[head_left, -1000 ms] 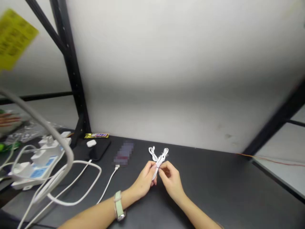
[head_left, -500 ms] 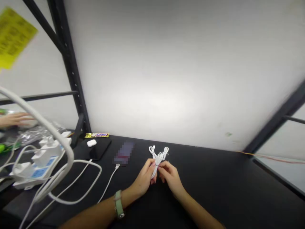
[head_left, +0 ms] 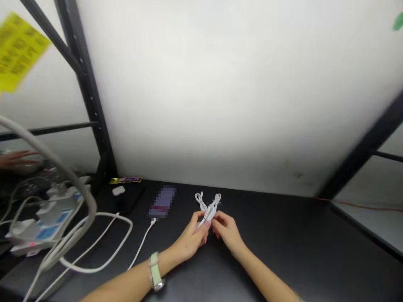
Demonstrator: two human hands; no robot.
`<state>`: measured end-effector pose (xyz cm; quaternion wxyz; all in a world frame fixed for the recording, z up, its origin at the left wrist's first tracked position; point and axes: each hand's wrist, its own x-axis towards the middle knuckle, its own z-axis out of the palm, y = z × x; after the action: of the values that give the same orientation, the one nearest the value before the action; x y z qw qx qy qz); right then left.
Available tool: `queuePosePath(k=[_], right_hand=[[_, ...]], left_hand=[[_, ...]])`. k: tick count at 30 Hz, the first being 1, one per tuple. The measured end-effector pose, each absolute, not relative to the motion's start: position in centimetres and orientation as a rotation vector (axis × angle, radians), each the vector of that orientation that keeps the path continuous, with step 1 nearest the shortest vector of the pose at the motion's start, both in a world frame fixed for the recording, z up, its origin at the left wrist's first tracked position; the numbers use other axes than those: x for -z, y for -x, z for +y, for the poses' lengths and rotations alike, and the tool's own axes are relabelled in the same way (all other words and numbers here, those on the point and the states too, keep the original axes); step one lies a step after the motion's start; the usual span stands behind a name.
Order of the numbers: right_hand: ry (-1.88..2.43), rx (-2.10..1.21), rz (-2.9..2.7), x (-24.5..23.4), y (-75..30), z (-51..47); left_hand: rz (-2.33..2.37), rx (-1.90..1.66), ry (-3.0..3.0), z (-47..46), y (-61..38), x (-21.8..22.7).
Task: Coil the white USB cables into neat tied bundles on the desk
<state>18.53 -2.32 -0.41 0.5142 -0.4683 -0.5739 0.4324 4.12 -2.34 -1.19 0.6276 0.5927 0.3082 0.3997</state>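
A bundled white cable (head_left: 211, 211) is held in my left hand (head_left: 189, 238), thumb on top and fingers curled beneath. A thin dark tie (head_left: 204, 220) crosses the bundle near the thumb. The cable's far end spreads into two looped parts, and whether these belong to one cable or two I cannot tell. My right hand (head_left: 229, 232) is closed in a pinch at the bundle's right edge. Its fingertips are partly hidden, so what they grip there is unclear. A watch with a pale green strap (head_left: 155, 270) is on my left wrist.
On the black table (head_left: 299, 243), a blurred-out phone (head_left: 163, 202) with a charging cable (head_left: 141, 243) lies left of my hands. Further left are a white earbud case (head_left: 119, 191), a yellow snack wrapper (head_left: 125, 180), a power strip (head_left: 47, 230) and a thick white cord (head_left: 63, 161). Another person's hand (head_left: 20, 159) shows far left.
My left thumb has shifted along the bundle toward its right side. The right fingers remain beside it. The camera view has moved slightly and the picture is brighter.
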Motion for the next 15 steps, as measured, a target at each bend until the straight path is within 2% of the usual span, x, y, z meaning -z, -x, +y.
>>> queuePosePath(k=[12, 15], right_hand=[[1.195, -0.841, -1.19, 1.0, -20.0, -1.4], [1.306, -0.698, -1.333, 1.4, -21.3, -0.7]], left_hand=[[0.656, -0.657, -1.494, -2.7, -3.9, 0.5], [0.689, -0.648, -1.458, -2.7, -3.8, 0.3]])
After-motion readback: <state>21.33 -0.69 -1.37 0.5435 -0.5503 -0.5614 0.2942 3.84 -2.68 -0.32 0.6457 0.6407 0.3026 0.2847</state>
